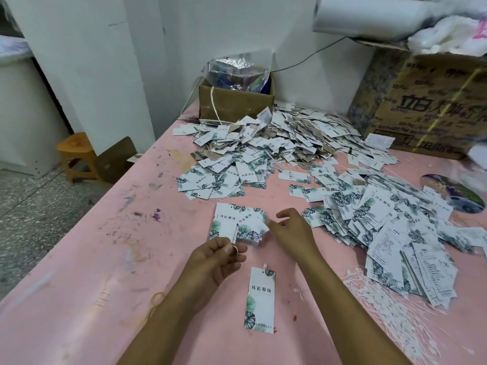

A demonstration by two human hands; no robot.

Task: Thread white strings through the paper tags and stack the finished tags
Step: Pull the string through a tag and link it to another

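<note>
Pinching string (235, 251), L hand (216, 262); R hand (292, 233) gripping tag (250, 224); small box (234, 104) w/ foil bags (237, 72) at back.

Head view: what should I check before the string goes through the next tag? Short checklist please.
1. String in hand: left hand pinches a white string loop. ok.
2. Tag held: right hand is at the small tag stack, grip blurred. cannot tell.
3. Tag hole lined up with the string: hidden. cannot tell.
4. Spare strings: string bundle lies by the right forearm. ok.
5. Last tag set aside: single tag lies flat between the forearms, apart from the piles. ok.
</note>
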